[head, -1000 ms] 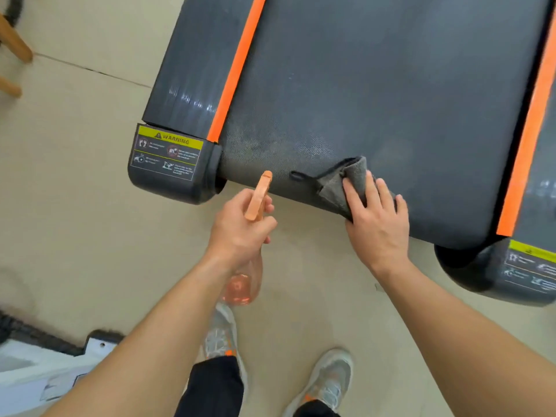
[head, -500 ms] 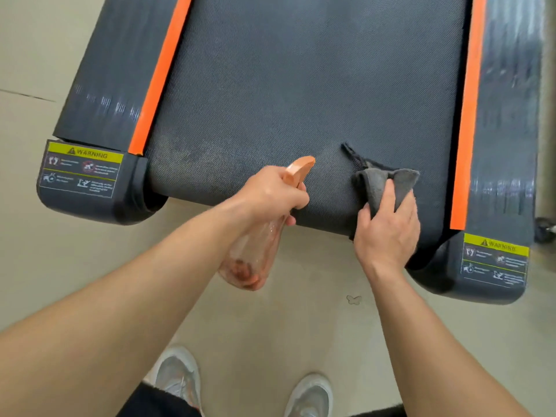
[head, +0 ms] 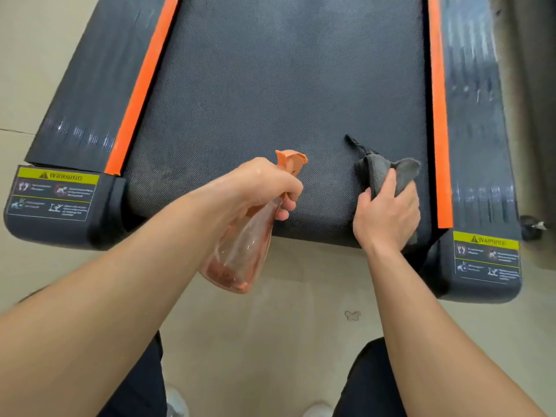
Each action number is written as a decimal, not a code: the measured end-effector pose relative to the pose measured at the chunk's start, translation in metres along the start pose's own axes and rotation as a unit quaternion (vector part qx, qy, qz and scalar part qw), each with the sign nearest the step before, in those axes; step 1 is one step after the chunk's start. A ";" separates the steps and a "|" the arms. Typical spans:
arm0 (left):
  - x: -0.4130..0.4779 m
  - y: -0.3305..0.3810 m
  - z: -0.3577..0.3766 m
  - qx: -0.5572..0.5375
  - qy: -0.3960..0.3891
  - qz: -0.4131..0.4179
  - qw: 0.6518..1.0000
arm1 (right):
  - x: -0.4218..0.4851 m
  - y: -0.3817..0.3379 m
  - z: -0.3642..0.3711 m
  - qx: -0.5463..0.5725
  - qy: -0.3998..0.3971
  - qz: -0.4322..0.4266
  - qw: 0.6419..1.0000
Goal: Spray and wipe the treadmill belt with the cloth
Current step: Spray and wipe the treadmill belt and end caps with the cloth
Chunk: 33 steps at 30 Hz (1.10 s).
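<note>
The left hand (head: 263, 186) curls its fingers round the neck of a translucent orange plastic spray bottle (head: 240, 254), just under the orange trigger head, whose nozzle points out over the near end of the dark grey textured treadmill belt (head: 270, 85). The bottle's body hangs tilted below the hand, over the beige floor (head: 301, 326) just off the belt's rear edge. The right hand (head: 388, 216) grips a crumpled dark grey cloth (head: 376, 170) and presses it onto the belt's near right corner, fingers bent over the fabric; a thin black loop on the cloth lies up and to the left on the belt. Orange strips (head: 437, 115) border both sides of the belt, and yellow warning labels (head: 58, 177) sit on both rear end caps
</note>
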State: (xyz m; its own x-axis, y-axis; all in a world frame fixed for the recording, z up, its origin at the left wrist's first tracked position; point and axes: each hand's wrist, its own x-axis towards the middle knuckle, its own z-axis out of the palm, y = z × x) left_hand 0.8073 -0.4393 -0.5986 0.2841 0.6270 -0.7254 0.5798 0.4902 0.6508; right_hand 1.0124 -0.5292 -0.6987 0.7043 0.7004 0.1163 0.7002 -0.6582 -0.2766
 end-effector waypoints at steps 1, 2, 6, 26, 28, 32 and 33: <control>-0.002 0.003 0.000 -0.002 -0.001 0.000 1.000 | 0.000 0.000 -0.001 0.001 0.001 -0.003 1.000; -0.005 0.004 0.000 -0.004 -0.003 0.001 1.000 | 0.000 0.001 -0.002 0.001 0.000 -0.007 1.000; -0.010 0.002 0.004 0.008 -0.005 0.002 1.000 | -0.002 0.002 -0.002 0.000 -0.001 -0.014 1.000; -0.049 -0.050 -0.044 -0.128 0.059 0.112 0.984 | -0.030 -0.093 0.006 0.006 -0.136 -0.417 0.899; -0.050 -0.052 -0.049 -0.136 0.063 0.117 0.982 | -0.060 -0.087 0.007 -0.003 -0.163 -0.478 0.863; -0.050 -0.052 -0.061 -0.142 0.073 0.136 0.978 | -0.014 -0.087 0.008 -0.050 -0.142 -0.410 0.900; -0.051 -0.054 -0.064 -0.139 0.072 0.145 0.977 | 0.009 -0.087 0.009 -0.061 -0.143 -0.348 0.924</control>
State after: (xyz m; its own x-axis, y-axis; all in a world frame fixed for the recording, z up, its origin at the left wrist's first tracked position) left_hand 0.7131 -0.4591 -0.5826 0.2836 0.8328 -0.4754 0.2551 0.4123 0.8746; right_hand 0.9563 -0.4632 -0.6818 0.0300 0.9989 -0.0359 0.9924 -0.0341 -0.1182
